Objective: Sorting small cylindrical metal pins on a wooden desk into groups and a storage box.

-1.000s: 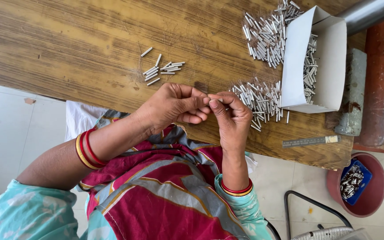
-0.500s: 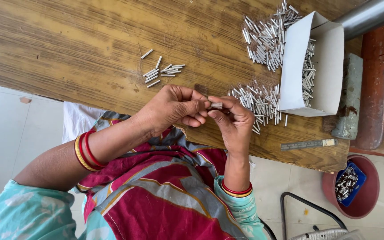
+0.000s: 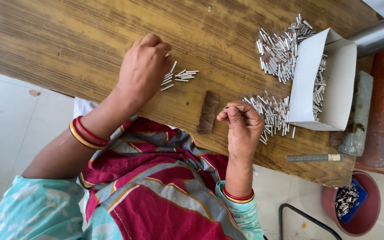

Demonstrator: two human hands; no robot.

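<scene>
Wooden bench (image 3: 67, 40) under both hands; I see my left hand (image 3: 144, 66) curled knuckles-up over a small group of metal pins (image 3: 179, 76), fingertips hidden, so I cannot tell whether it grips one; my right hand (image 3: 242, 126) pinches a single pin (image 3: 236, 107) between thumb and fingers, just beside a larger pin heap (image 3: 270, 113) against the white cardboard box (image 3: 330, 84).
</scene>
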